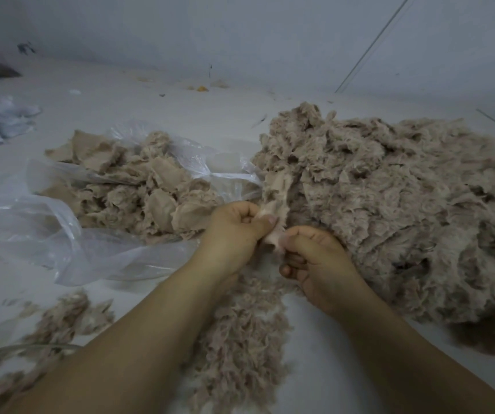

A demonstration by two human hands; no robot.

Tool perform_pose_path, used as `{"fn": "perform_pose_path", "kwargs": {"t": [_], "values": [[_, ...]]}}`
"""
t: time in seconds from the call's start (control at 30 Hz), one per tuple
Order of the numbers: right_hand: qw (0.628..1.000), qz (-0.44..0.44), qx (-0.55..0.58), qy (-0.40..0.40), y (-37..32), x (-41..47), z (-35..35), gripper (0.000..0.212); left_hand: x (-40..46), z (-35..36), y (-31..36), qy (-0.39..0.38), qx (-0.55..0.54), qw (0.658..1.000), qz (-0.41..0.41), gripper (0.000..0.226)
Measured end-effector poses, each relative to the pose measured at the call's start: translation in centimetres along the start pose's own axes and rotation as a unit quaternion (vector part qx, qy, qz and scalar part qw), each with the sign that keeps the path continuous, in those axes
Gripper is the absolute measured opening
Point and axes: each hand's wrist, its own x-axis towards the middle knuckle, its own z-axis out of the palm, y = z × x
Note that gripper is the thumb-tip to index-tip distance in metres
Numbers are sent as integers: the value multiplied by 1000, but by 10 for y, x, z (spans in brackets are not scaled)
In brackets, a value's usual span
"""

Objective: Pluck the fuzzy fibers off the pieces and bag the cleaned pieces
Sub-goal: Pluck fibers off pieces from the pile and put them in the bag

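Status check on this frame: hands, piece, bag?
Left hand and right hand both pinch one fuzzy piece. Clear bag open at left, holding cleaned pieces. Nothing in the way.

Two bare forearms reach in from the lower edge of the head view, with no sleeve, cuff, glove, watch, ring or strap showing anywhere along them. The left hand [234, 234] and the right hand [315, 258] are likewise uncovered. The fingernails that show are short and unpainted. The rest of the person is out of view.
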Motion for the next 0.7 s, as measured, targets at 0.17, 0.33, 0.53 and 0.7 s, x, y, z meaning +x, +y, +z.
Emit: {"fn": "perform_pose_path", "kwargs": {"t": [0.17,0.33,0.53,0.7], "values": [[1000,4,26,10,-4,0,3,31,-4,-4,-3,-69,63,996,13,15],[993,31,67,91,-3,0,4,47,-6,-5,-3,-112,140,983,47,28],[988,27,58,139,-2,4,2,17,-8,-23,4,-136,14,990,26,4],[996,0,5,88,-1,3,2,51,-9,-23,2,-148,35,988,2,12]]}}
